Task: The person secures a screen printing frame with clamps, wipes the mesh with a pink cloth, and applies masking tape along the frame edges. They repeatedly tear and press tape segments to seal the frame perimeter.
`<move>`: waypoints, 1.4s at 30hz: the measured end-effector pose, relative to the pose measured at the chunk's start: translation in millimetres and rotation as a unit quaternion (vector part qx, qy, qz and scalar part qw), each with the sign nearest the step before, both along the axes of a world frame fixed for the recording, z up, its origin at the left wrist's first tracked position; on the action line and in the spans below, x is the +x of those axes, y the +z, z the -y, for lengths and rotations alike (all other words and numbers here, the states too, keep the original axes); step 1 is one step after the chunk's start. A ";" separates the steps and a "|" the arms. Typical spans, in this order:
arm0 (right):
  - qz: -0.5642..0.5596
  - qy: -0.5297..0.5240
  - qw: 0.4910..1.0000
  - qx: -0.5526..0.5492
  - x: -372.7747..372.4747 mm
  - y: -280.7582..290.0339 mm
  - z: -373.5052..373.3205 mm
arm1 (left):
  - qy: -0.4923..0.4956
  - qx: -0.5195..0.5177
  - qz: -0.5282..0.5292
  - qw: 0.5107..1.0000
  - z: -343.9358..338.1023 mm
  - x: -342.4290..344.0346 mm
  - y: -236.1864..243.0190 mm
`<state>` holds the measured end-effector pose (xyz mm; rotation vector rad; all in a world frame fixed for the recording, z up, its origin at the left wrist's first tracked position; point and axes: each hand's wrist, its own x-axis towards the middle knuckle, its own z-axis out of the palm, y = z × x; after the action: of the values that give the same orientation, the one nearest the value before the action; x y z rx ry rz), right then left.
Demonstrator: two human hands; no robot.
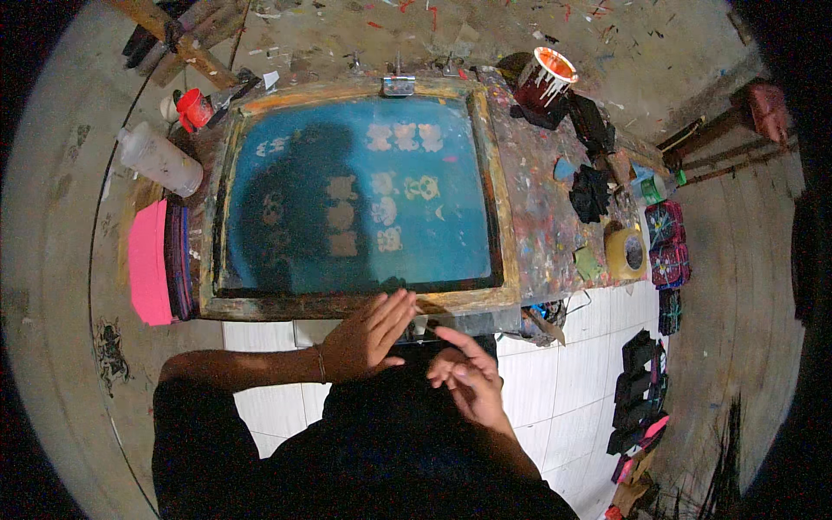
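My left hand (377,329) reaches to the front edge of a wooden screen frame (503,199), fingers stretched side by side over it; I cannot tell whether they touch it. My right hand (468,381) is just below the frame, index finger extended and the others loosely curled, with nothing visible held. Inside the frame is blue mesh (442,225) with pale animal-shaped stencils, partly in my shadow. A small metal clamp (399,85) sits at the frame's back edge.
The paint-spattered table (542,225) holds a dripped paint bucket (544,78), tape roll (626,253) and black cloth (589,191) at right. At left are a white bottle (160,158), red cup (194,109) and pink-topped stack (152,260). Dark bundles (637,355) line the right.
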<state>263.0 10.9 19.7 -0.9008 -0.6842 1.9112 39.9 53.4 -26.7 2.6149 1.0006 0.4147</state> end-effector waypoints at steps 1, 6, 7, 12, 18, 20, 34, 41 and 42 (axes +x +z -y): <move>0.010 -0.017 1.000 -0.010 7.8 -3.6 0.0 | -0.014 0.007 -0.022 1.000 3.7 -1.3 0.2; 0.036 -0.089 0.995 -0.005 26.1 2.1 -18.7 | -0.067 -0.008 -0.033 0.997 3.3 -11.7 -2.8; 0.038 -0.090 0.995 0.001 28.1 1.1 -22.3 | -0.073 -0.025 -0.012 0.997 -0.2 -13.2 -4.5; 0.034 -0.102 0.994 0.005 29.8 -1.7 -32.8 | -0.003 -0.026 0.003 1.000 -12.9 -10.7 9.4; 0.034 -0.104 0.994 -0.027 29.1 -4.0 -40.4 | -0.015 -0.066 -0.035 0.997 -22.2 -11.0 3.9; 0.034 -0.106 0.993 -0.035 31.1 -6.4 -45.7 | -0.021 -0.117 -0.025 0.993 -26.8 -11.7 2.6; 0.068 -0.205 0.976 -0.023 57.8 -1.4 -81.5 | -0.137 0.010 -0.100 0.986 -229.4 -66.4 -34.3; 0.096 -0.246 0.964 -0.045 92.4 0.4 -71.4 | -0.084 -0.010 -0.075 0.994 -305.2 -70.4 -30.1; 0.094 -0.255 0.961 -0.042 99.5 2.8 -71.2 | -0.083 -0.006 -0.095 0.992 -309.6 -68.1 -34.1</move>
<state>362.5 82.1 22.6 -1.1939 -0.4255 1.4141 -28.1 363.0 -60.8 2.7394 0.8269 0.1212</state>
